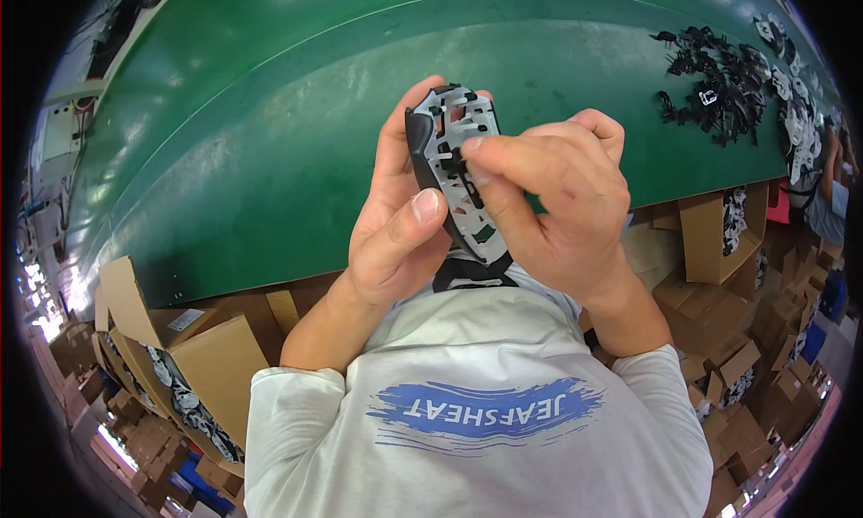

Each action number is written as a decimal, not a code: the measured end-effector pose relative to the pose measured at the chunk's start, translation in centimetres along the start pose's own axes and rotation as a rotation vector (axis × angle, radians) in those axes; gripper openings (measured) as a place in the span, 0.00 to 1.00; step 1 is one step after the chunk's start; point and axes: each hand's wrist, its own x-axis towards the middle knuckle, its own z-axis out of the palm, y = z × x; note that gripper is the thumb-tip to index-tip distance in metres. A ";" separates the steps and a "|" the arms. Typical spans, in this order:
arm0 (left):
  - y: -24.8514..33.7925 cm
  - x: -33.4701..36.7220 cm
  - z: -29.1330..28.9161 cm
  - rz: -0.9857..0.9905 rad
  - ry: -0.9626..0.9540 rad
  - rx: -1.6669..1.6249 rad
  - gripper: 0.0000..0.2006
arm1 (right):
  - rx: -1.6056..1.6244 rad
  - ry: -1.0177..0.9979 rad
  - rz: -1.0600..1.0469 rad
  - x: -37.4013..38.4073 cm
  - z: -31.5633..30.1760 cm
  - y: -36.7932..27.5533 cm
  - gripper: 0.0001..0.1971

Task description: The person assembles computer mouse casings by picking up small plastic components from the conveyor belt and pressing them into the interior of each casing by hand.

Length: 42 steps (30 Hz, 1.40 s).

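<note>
My left hand point(385, 235) grips a curved plastic shell point(421, 145) by its black outer side, with the thumb along the near edge and fingers behind it. The shell stands tilted above the bench edge, its light grey ribbed inside facing right. Against that inside, the thumb and forefinger of my right hand point(571, 199) are pinched together on a small black plastic clip point(471, 191). The fingertips cover part of the clip, so whether it is seated cannot be told.
Over the green bench point(297, 149) lies a heap of black plastic clips point(719, 86) at the right, with white and grey parts point(798, 127) beyond. Open cartons of parts stand below the bench at left point(220, 356) and right point(706, 239). Another person's arm point(829, 163) shows at far right.
</note>
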 end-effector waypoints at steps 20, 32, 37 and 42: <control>-0.5 -0.3 1.5 -0.159 0.009 0.015 0.51 | 0.088 -0.137 -0.134 0.1 -3.5 1.3 0.13; -0.7 -0.3 1.5 -0.122 -0.022 0.121 0.48 | 0.106 -0.251 -0.005 -0.1 -4.2 1.3 0.10; -0.3 0.1 1.5 -0.137 -0.023 0.089 0.48 | 0.158 -0.265 0.006 -0.5 -4.6 1.7 0.12; -1.2 0.1 1.5 -0.140 -0.090 0.120 0.41 | 0.133 -0.217 -0.031 -0.9 -4.9 1.5 0.14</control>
